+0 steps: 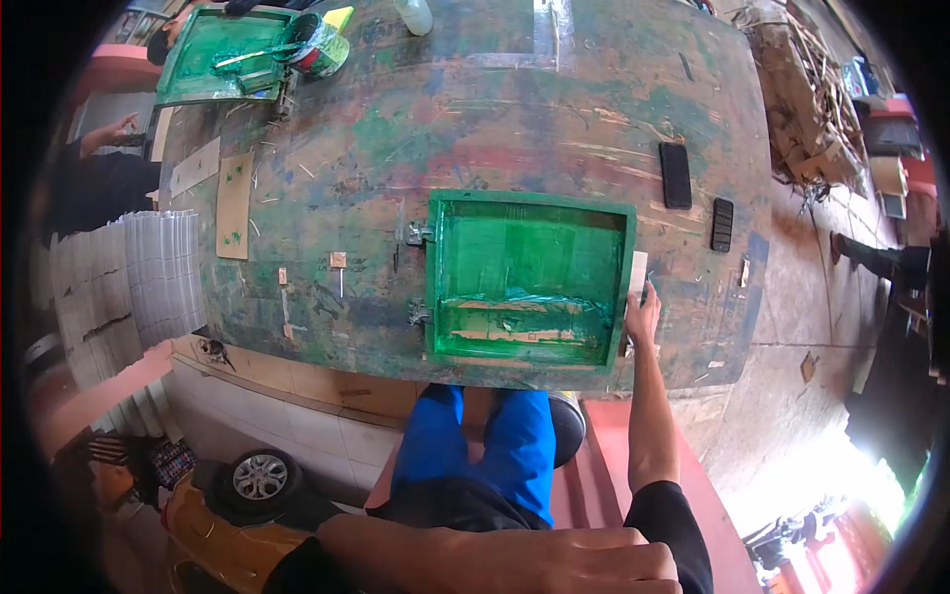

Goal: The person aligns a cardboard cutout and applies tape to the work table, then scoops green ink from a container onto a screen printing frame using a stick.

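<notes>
A green screen-printing frame point(532, 205) lies on the worktable in front of me, its left side joined to metal hinge clamps point(420, 234). Wet-looking green ink point(524, 300) streaks its mesh toward the near end. Beside the frame's right edge, my right hand point(643, 319) has its fingers closed around a pale flat strip point(638, 269); part of the strip is hidden by the hand. My left hand point(618, 562) is close to the camera at the bottom, away from the table. Its fingers are curled, and whatever may be inside them is hidden.
Another green frame point(183, 74) with an ink tub point(322, 49) occupies the far left. Two dark phones point(675, 175) lie at right. Cardboard pieces point(235, 205) and small blocks point(338, 259) are on the left. A person's hand point(111, 132) shows beyond stacked sheets point(129, 277).
</notes>
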The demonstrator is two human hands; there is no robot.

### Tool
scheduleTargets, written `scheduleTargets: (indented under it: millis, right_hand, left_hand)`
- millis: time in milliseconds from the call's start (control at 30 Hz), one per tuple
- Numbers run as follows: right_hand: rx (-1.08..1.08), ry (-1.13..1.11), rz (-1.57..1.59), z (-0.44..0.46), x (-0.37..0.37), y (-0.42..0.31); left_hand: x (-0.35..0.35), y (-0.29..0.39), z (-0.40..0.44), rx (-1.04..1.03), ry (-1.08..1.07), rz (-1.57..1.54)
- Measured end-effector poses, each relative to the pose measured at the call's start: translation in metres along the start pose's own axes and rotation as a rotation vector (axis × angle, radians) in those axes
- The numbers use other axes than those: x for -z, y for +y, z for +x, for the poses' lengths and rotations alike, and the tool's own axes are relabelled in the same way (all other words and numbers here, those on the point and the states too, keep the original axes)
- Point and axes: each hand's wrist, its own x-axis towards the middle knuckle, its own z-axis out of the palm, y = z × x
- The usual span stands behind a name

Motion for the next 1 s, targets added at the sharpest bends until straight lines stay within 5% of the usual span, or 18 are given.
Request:
scheduleTargets:
  millis: [167,367,500,600,900,1000]
  right_hand:
    - [0.018,0.035,-0.024,-0.004,-0.009,-0.007]
    - [-0.032,0.029,-0.003,-0.005,-0.009,-0.015]
    - [-0.002,0.039,-0.025,-0.008,-0.011,-0.014]
    - [0.016,0.041,0.001,-0.012,-0.012,-0.014]
    - [0.093,0.130,0.029,-0.031,-0.005,-0.021]
    - [0.074,0.148,0.122,-0.058,0.001,-0.036]
  left_hand:
    - [0.016,0.019,0.002,0.437,-0.085,-0.178]
    - [0.022,0.033,0.001,0.654,-0.099,-0.262]
    - [0.011,0.049,0.005,0.473,0.039,0.032]
    - [-0.006,0.034,0.001,0.140,0.147,0.009]
    - [-0.024,0.047,-0.005,-0.177,-0.003,0.054]
    - [-0.024,0.093,-0.012,0.234,-0.096,-0.074]
